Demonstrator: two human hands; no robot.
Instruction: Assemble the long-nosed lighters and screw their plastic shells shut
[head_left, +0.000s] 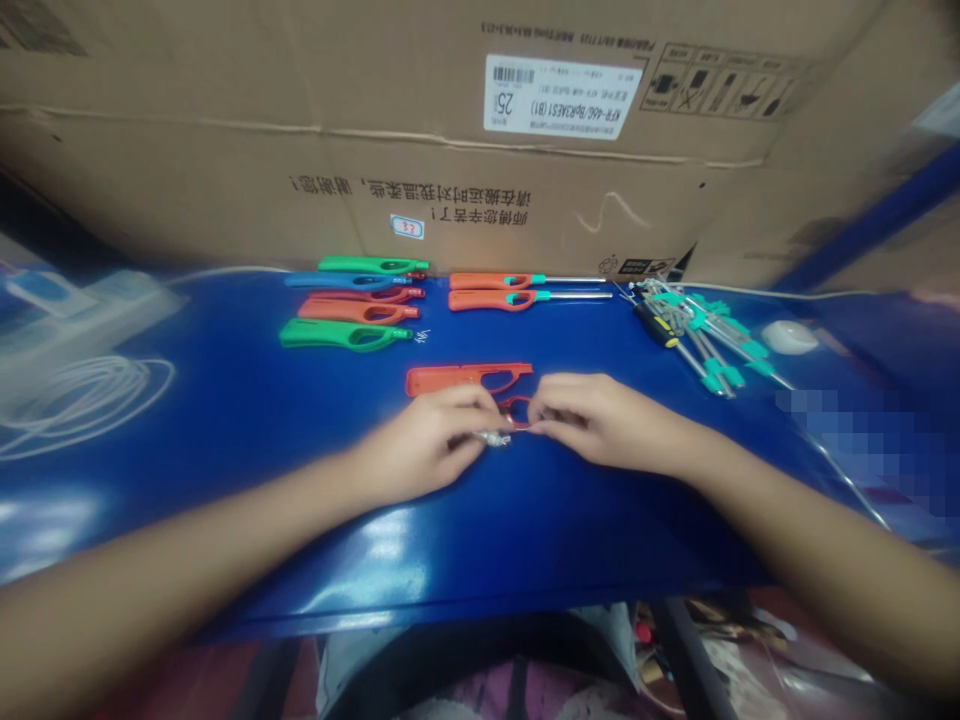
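Note:
My left hand (pixel 442 435) is closed with its fingertips around a small pale part with fine wires (pixel 495 438); its kind is too small to tell. My right hand (pixel 581 415) pinches close to it, thumb and fingers pressed together on something thin that I cannot make out. Between the two hands shows part of a red-orange lighter shell (pixel 516 408), mostly hidden by the fingers. Just behind my hands lies another orange lighter shell half (pixel 442 380), flat on the blue table (pixel 480 540).
Several green, blue and orange lighter handles (pixel 337 335) lie at back left. Two orange lighters with metal tubes (pixel 491 300) lie beside them. At right are a screwdriver (pixel 660 328), several teal-ended metal tubes (pixel 709 355) and a white object (pixel 789 337). A coiled white cable (pixel 90 400) lies left; a cardboard box (pixel 337 150) stands behind.

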